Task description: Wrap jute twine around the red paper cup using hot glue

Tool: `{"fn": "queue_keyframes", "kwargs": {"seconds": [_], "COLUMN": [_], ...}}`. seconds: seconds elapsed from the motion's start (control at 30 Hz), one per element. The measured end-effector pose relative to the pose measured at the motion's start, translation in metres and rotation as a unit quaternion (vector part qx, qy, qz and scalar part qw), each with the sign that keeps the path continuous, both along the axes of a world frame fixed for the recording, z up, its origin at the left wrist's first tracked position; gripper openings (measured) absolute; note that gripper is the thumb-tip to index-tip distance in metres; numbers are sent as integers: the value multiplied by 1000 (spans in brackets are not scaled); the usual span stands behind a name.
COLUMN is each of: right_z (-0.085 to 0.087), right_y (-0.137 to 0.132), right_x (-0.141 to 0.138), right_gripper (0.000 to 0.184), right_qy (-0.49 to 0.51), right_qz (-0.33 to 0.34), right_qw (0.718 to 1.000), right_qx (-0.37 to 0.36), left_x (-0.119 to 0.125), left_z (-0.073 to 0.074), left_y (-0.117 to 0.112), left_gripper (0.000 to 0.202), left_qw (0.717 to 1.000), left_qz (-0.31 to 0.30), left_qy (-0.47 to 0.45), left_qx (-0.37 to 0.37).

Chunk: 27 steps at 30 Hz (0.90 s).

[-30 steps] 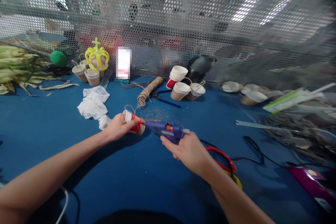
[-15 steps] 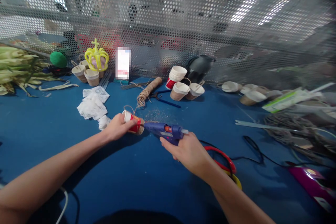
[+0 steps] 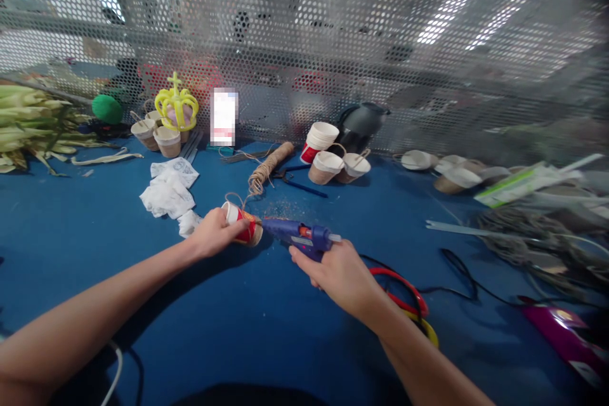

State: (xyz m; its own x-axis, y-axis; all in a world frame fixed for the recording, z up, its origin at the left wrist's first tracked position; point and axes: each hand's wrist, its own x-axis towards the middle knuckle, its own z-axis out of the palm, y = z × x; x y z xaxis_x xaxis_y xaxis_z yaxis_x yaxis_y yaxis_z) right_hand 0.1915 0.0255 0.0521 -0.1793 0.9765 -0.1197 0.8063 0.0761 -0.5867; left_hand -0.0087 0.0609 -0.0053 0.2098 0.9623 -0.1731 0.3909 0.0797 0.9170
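Note:
A red and white paper cup [image 3: 250, 233], lying tilted on its side with twine round its base end, is gripped by my left hand [image 3: 216, 230]. My right hand [image 3: 340, 273] is wrapped round the handle of a blue hot glue gun [image 3: 302, 235]. The gun's nozzle points left and sits at the cup's twine-covered end; whether it touches cannot be made out. A clear glue stick sticks out of the gun's back. From the cup, a strand of twine leads up to a roll of twine [image 3: 271, 165] on the blue table [image 3: 247, 342].
Crumpled white tissues [image 3: 169, 190] lie left of the cup. Behind are pliers [image 3: 304, 185], stacked paper cups [image 3: 321, 136], twine-wrapped cups [image 3: 326, 166] and a phone [image 3: 223, 117]. Red scissors handles [image 3: 404, 288] and a black cable [image 3: 461, 266] lie right, near tangled cord [image 3: 518, 235].
Both hands stay almost in place. The glue gun's nozzle and the cup's end have shifted only very slightly, and my grips are the same.

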Motion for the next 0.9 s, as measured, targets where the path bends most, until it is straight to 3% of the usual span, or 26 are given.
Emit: {"fn": "queue_keyframes", "kwargs": {"seconds": [0.23,0.5,0.9], "right_z": [1,6,6], "right_y": [-6,-8,-1], "right_x": [1,-1,-1], "right_gripper": [24,22,26], "right_qy": [-9,-20,3], "right_qz": [26,52,4], "right_qw": [999,998,1000], "right_qx": [25,7,-21], "left_x": [2,2,1], "left_z": [5,0,1], "left_y": [1,2,-1], "left_gripper": [32,33,33], "left_qw": [1000,1000,999], "left_qz": [3,6,-7], "left_qy": [-9,-9,5], "left_qx": [2,12,36]}}
